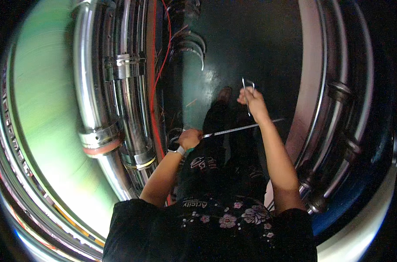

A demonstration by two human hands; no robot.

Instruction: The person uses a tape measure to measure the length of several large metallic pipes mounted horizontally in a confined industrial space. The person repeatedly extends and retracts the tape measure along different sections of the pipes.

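Note:
Near my left thigh, my left hand (190, 139), with a watch band at its wrist, has its fingers closed on one end of a thin, pale measuring strip (231, 130) with fine marks. From there the strip runs right across my legs and passes beneath my right forearm. Farther forward, my right hand (254, 100) is raised over the dark floor. Its fingers are wrapped round thin, shiny bent metal rods (244, 83), whose ends stick out above and below the fist. Their exact kind is unclear.
Shiny metal rollers (88, 70) with collars stand close on my left, beside a bright green surface (41, 100). A red cable (152, 102) runs along them. Curved metal strips (197, 43) lie ahead on the floor (251, 39). On the right are a pale beam (309, 65) and dark rods (337, 114).

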